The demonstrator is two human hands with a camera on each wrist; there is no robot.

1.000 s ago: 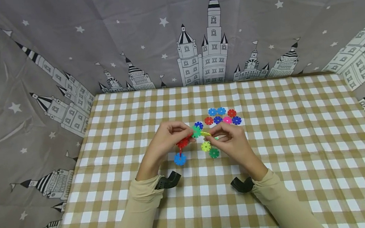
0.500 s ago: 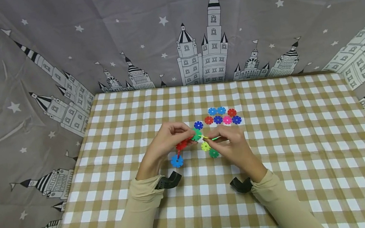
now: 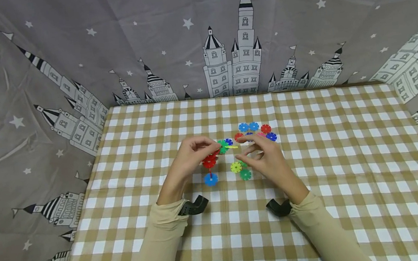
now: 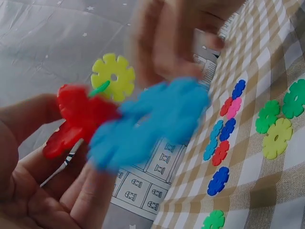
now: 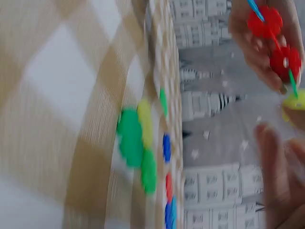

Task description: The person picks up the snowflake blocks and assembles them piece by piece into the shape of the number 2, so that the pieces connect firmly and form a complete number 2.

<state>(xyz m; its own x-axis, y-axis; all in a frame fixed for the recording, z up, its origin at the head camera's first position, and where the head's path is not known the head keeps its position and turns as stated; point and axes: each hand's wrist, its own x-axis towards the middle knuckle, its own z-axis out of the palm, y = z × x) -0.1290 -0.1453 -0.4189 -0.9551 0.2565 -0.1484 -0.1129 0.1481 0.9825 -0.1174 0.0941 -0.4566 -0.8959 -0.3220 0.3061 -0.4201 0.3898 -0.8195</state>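
The round, toothed yellow plastic disc [image 3: 232,147] stuck out sideways, edge-on to the head view — just right of it, the nearer right hand [image 3: 265,152] had its fingers apart — and left of it, the left hand [image 3: 192,154] pinched round, toothed red plastic discs [image 3: 209,162].

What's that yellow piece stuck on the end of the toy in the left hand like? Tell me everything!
The yellow piece is a flat, round disc that looks like plastic, with notches around its rim and a small hole in the middle. It is slotted crosswise onto a green piece at the end of the chain held by the left hand. The head view shows it nearly edge-on, just apart from the right hand.
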